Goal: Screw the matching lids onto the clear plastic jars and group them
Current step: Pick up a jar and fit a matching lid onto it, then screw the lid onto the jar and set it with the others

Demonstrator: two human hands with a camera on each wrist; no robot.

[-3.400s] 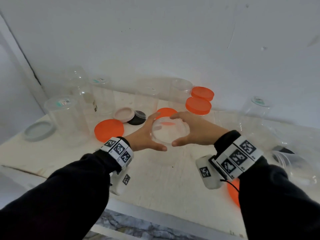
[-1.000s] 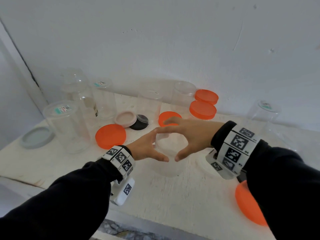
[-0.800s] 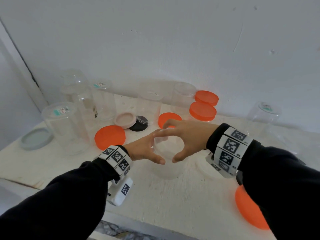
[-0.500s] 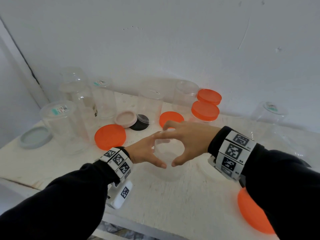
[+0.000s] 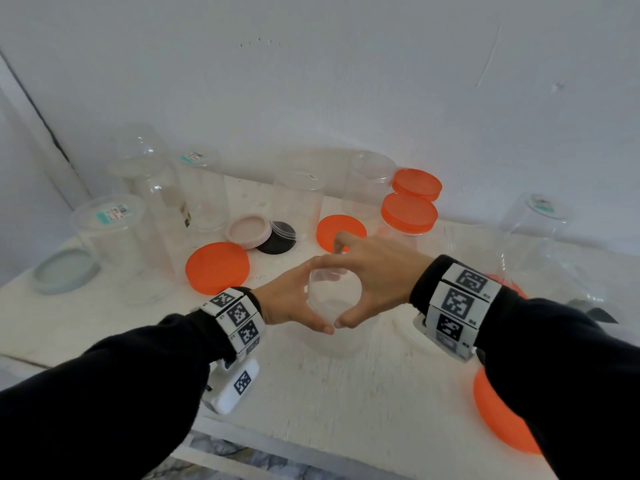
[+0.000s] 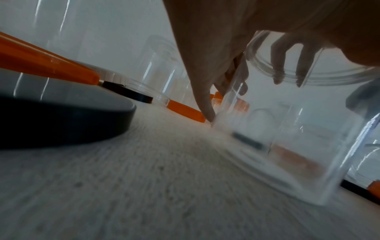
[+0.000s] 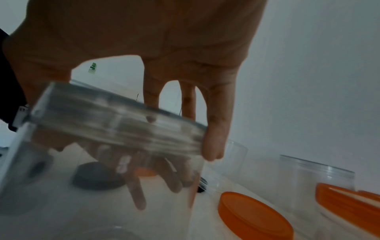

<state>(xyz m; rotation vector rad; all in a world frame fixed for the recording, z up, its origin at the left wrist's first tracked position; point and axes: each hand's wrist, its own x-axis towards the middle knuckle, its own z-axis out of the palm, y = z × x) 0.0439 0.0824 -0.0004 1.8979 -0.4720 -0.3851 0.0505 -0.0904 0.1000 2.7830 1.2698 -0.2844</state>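
A clear plastic jar [image 5: 332, 341] stands upright on the white table [image 5: 346, 393] in the middle of the head view. My left hand [image 5: 294, 299] grips its body from the left, fingers curled round the far side. My right hand [image 5: 374, 278] grips the clear lid [image 5: 334, 292] on top of it, and the two thumbs nearly touch at the front. The left wrist view shows the jar [image 6: 287, 146] with my fingers [image 6: 205, 91] down its side. In the right wrist view my fingertips [image 7: 213, 146] clamp the blurred lid rim [image 7: 123, 123].
Loose orange lids [image 5: 217, 267] [image 5: 341, 232] lie behind the hands, and another [image 5: 498, 420] lies near the front right. Two orange-lidded jars [image 5: 409, 213] stand at the back. Pink [image 5: 247, 231], black [image 5: 278, 237] and grey [image 5: 64, 270] lids lie left. Several clear jars [image 5: 114, 237] crowd the back left.
My right hand has twisted on the lid, and its thumb has swung in to meet the left thumb. The jar sits lower than 3.4 s ago. The left hand keeps its hold.
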